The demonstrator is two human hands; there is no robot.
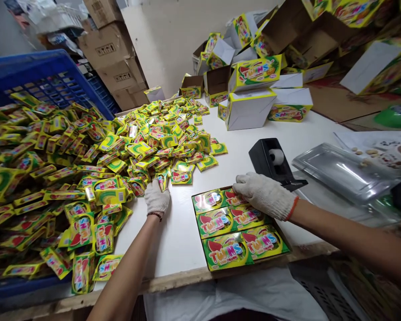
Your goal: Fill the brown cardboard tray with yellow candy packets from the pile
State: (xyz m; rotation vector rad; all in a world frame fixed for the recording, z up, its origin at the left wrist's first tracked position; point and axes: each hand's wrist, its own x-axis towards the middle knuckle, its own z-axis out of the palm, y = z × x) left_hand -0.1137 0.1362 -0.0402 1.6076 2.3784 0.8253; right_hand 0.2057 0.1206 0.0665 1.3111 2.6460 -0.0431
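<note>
My left hand, in a white knit glove, is closed round a yellow-green candy packet at the near edge of a large heap of such packets. My right hand, also gloved, lies flat with fingers spread on the far row of packets in a shallow brown box at the table's front edge. That box holds two columns of "Twins" packets laid face up.
A black tape dispenser stands just behind the box. Folded yellow display cartons and brown cardboard pile up at the back right. A blue crate is at the back left, a clear plastic tray at the right.
</note>
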